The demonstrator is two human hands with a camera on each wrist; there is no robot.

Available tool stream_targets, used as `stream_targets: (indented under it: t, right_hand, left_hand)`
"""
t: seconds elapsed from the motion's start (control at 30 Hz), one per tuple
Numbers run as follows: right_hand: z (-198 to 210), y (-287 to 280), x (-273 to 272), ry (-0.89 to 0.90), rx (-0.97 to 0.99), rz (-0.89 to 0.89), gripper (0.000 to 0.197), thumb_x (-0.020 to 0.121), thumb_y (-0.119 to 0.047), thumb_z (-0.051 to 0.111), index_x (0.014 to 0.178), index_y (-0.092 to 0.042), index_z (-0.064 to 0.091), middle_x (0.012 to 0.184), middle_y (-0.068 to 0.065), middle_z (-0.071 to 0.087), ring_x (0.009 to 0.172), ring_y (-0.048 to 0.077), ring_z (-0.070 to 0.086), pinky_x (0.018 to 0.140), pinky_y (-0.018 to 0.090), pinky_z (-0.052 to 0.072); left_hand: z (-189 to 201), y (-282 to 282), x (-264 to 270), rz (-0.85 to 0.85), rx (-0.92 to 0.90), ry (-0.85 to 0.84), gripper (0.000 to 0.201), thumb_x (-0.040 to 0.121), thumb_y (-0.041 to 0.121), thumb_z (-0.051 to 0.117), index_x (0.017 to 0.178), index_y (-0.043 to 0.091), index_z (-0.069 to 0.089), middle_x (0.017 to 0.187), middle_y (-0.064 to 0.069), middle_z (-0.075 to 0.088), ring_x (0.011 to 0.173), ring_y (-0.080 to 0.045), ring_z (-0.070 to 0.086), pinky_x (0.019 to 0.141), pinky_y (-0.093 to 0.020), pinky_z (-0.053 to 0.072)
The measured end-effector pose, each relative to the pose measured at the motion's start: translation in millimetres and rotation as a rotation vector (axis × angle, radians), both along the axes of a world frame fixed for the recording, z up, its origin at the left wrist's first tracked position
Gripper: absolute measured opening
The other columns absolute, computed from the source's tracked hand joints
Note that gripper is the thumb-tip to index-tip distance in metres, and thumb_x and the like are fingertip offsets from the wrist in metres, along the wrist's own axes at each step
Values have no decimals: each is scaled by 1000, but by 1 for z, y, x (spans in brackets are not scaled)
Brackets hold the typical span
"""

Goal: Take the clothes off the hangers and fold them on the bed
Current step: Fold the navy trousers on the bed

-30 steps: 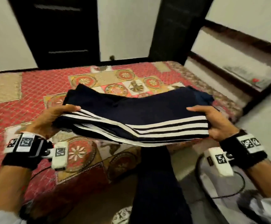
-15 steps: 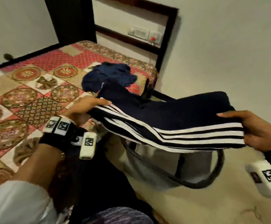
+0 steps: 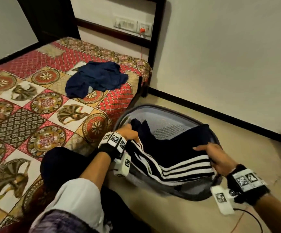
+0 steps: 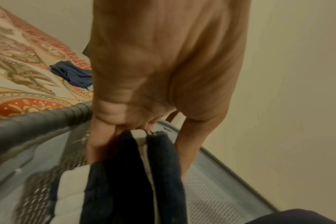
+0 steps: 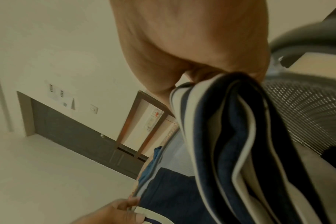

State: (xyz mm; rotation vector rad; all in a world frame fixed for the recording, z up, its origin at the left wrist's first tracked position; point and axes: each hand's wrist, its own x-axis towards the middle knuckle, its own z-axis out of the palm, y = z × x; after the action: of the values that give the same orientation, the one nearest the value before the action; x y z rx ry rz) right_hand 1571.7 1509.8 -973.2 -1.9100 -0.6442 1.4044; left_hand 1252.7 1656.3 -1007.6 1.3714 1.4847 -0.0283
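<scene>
Folded navy track pants point(image 3: 175, 153) with white side stripes sit partly inside the grey mesh laundry basket point(image 3: 168, 121) on the floor by the bed. My left hand point(image 3: 128, 132) grips their left end at the basket's near-left rim, and my right hand point(image 3: 215, 157) grips the right end. In the left wrist view, fingers pinch the dark fabric point(image 4: 128, 166) beside the basket rim point(image 4: 38, 121). The right wrist view shows the striped fold point(image 5: 230, 136) held in the palm. A crumpled navy garment point(image 3: 96, 78) lies on the bed point(image 3: 27, 105). No hangers are in view.
The bed with its red patterned cover fills the left side; its corner stands just beyond the basket. A pale wall with a dark skirting runs behind the basket. A wall socket point(image 3: 144, 29) with a red plug and cord is above the bed's far corner.
I have turned right from the bed toward the floor. Both hands have carried the folded pants down from mid-air into the mesh basket.
</scene>
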Motion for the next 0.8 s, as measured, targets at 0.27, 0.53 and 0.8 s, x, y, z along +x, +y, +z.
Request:
stream_targets:
  t: [0.27,0.53,0.8]
  right_hand:
    - [-90,36,-5,-71,-293,38,20,92,4,60,107,16,65,87,26,66,73,34,65,61,33,52]
    - [-222,60,27,-232,-544,90,17,79,-10,66,91,3,64,87,20,65,79,36,67,77,50,59]
    - [-194,64,-6,-507,-662,226,54,97,-28,61,142,2,54,146,20,54,133,34,54,108,32,41]
  left_hand:
    - [-47,27,32,-251,96,295,43,78,28,71,114,7,62,122,-22,65,106,-39,63,78,-37,47]
    - [-102,47,38,-257,74,310,34,95,24,53,127,13,59,133,-17,61,122,-35,59,104,-40,47]
    - [-142,38,47,-265,186,402,58,104,33,44,153,2,35,149,-18,52,136,-37,52,111,-43,41]
